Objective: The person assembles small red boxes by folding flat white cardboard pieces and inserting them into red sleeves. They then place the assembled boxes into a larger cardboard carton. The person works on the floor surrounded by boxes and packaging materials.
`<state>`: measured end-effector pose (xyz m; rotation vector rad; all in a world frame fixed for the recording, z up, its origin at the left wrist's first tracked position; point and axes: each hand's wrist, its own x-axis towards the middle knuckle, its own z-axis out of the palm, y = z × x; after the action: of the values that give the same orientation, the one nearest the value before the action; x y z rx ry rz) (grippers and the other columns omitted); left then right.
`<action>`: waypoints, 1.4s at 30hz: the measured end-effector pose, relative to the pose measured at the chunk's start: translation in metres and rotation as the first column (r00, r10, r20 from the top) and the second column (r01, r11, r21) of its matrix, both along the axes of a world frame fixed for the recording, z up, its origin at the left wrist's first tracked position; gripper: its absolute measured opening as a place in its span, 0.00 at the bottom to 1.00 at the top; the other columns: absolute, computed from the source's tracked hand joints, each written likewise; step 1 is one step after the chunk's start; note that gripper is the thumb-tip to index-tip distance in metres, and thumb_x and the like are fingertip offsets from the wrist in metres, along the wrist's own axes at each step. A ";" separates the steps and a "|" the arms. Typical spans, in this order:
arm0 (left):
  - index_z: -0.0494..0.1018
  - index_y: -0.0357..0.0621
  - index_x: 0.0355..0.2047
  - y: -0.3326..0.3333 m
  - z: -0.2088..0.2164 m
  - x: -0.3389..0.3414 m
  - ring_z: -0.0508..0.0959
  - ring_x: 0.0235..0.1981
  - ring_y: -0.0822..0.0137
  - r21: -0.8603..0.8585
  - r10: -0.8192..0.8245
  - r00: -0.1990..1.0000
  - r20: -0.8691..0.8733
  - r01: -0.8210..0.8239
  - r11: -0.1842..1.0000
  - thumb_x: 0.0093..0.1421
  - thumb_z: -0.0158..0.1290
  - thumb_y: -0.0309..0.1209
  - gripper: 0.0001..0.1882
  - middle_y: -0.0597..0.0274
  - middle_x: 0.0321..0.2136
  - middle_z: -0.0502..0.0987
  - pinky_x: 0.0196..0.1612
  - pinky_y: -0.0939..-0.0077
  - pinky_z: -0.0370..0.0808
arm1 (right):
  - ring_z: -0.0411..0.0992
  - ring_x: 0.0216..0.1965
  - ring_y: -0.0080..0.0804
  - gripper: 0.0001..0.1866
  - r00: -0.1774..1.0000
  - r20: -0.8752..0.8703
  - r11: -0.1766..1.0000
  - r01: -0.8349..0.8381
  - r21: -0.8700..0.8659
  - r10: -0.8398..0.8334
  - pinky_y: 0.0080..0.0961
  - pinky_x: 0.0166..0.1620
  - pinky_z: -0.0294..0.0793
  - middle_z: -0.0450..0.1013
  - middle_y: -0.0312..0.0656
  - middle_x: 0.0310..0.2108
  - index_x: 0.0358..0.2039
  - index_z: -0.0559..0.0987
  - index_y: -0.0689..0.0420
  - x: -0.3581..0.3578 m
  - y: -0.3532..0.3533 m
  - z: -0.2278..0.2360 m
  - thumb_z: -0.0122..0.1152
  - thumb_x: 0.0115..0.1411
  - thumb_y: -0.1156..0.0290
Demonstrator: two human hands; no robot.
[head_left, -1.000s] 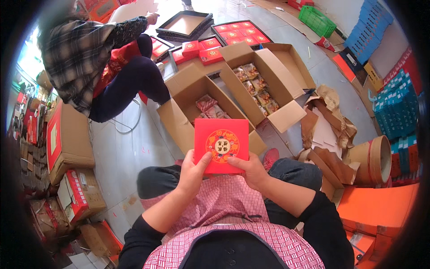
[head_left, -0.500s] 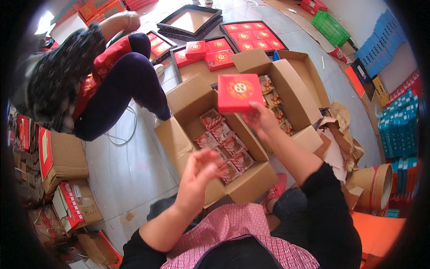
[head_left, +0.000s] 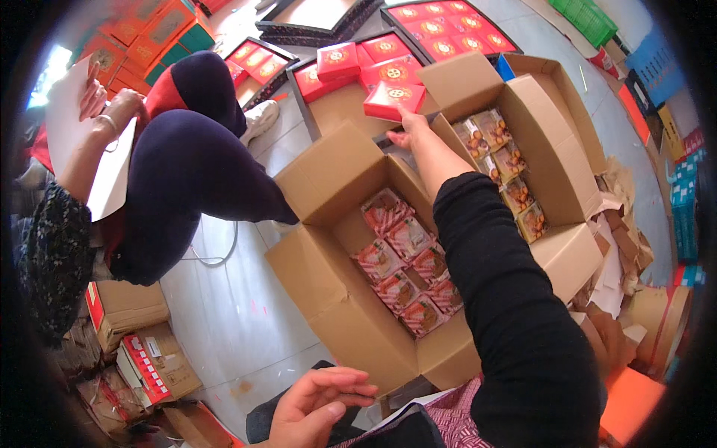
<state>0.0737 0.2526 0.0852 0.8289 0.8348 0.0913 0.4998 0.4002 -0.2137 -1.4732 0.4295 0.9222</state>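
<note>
Stretched far forward, my right hand grips the near edge of a red square gift box with a gold round emblem. That box is over a black-rimmed tray where other red boxes lie. Low in the picture, my left hand has its fingers extended and holds nothing. It is closest to the near side of an open cardboard carton. Inside this carton lie several red-and-white wrapped packets. A second open carton to its right contains clear packs with brown round pieces.
At the left a person sits holding a white sheet. Further trays of red boxes and stacked black-edged trays stand at the back. Torn brown paper and a round cardboard drum are at the right.
My right hand has carried the red gift box forward, from above the cartons to the tray. My left hand has drawn back toward me. The seated person now has a white sheet in hand.
</note>
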 end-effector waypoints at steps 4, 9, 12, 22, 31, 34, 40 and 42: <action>0.64 0.31 0.50 -0.001 0.006 -0.001 0.73 0.47 0.58 -0.001 -0.033 0.999 0.006 0.033 0.999 0.60 0.48 0.28 0.19 0.50 0.46 0.71 0.51 0.67 0.70 | 0.72 0.39 0.41 0.37 0.860 0.241 0.874 -0.370 -0.314 0.450 0.40 0.38 0.74 0.71 0.48 0.47 0.52 0.69 0.61 -0.016 -0.043 0.000 0.49 0.57 0.39; 0.65 0.31 0.46 -0.018 -0.001 -0.013 0.74 0.46 0.53 0.101 -0.073 0.977 0.202 0.053 0.993 0.55 0.44 0.19 0.16 0.45 0.48 0.69 0.49 0.59 0.73 | 0.71 0.48 0.41 0.22 0.242 0.550 0.577 -0.566 -0.590 0.799 0.34 0.52 0.68 0.74 0.51 0.44 0.45 0.77 0.60 -0.074 -0.198 0.109 0.51 0.60 0.55; 0.66 0.32 0.45 -0.037 0.009 -0.011 0.76 0.43 0.56 0.278 -0.153 0.965 0.211 0.091 0.956 0.56 0.45 0.24 0.16 0.48 0.43 0.72 0.44 0.63 0.74 | 0.77 0.31 0.34 0.20 0.206 0.474 0.460 -0.722 -0.517 0.856 0.32 0.38 0.75 0.78 0.46 0.30 0.36 0.80 0.60 -0.081 -0.352 0.166 0.55 0.56 0.55; 0.68 0.35 0.45 -0.095 -0.024 0.019 0.78 0.35 0.67 0.485 -0.449 0.892 0.049 0.372 0.791 0.62 0.46 0.27 0.12 0.55 0.37 0.75 0.39 0.75 0.75 | 0.72 0.20 0.23 0.12 0.879 0.309 0.631 0.012 -0.776 0.363 0.24 0.26 0.72 0.75 0.38 0.18 0.21 0.80 0.59 -0.259 -0.816 0.110 0.69 0.47 0.62; 0.70 0.34 0.40 -0.179 -0.047 -0.033 0.78 0.32 0.67 0.392 -0.546 0.815 -0.191 0.574 0.719 0.62 0.46 0.27 0.09 0.54 0.35 0.76 0.38 0.76 0.76 | 0.74 0.40 0.37 0.30 0.589 0.177 0.546 -0.538 -0.642 0.789 0.29 0.45 0.71 0.77 0.44 0.38 0.43 0.79 0.55 -0.349 -0.820 0.079 0.73 0.41 0.51; 0.70 0.34 0.40 -0.192 -0.044 -0.043 0.77 0.32 0.68 0.349 -0.534 0.822 -0.197 0.568 0.746 0.62 0.46 0.26 0.09 0.56 0.34 0.77 0.39 0.77 0.75 | 0.73 0.36 0.35 0.24 0.578 0.165 0.556 -0.607 -0.568 0.799 0.30 0.39 0.71 0.77 0.42 0.35 0.40 0.80 0.50 -0.346 -0.827 0.079 0.69 0.45 0.52; 0.71 0.34 0.39 -0.201 -0.042 -0.061 0.77 0.31 0.70 0.356 -0.523 0.830 -0.194 0.556 0.751 0.61 0.47 0.26 0.09 0.57 0.32 0.77 0.39 0.79 0.74 | 0.74 0.37 0.43 0.08 0.438 0.085 0.295 -0.438 -0.849 0.895 0.35 0.40 0.72 0.76 0.43 0.33 0.32 0.79 0.54 -0.369 -0.802 0.093 0.59 0.53 0.65; 0.71 0.34 0.38 -0.199 -0.046 -0.070 0.77 0.31 0.70 0.343 -0.534 0.826 -0.178 0.561 0.754 0.61 0.47 0.25 0.09 0.57 0.32 0.77 0.39 0.79 0.74 | 0.73 0.38 0.45 0.05 0.423 0.175 0.307 -0.267 -0.913 0.889 0.37 0.40 0.73 0.75 0.44 0.32 0.29 0.78 0.53 -0.382 -0.801 0.089 0.55 0.53 0.69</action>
<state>0.0041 0.0538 0.0392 1.4329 0.6110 -0.3120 0.1176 -0.4005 -0.1244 -2.8522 -0.5120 0.6833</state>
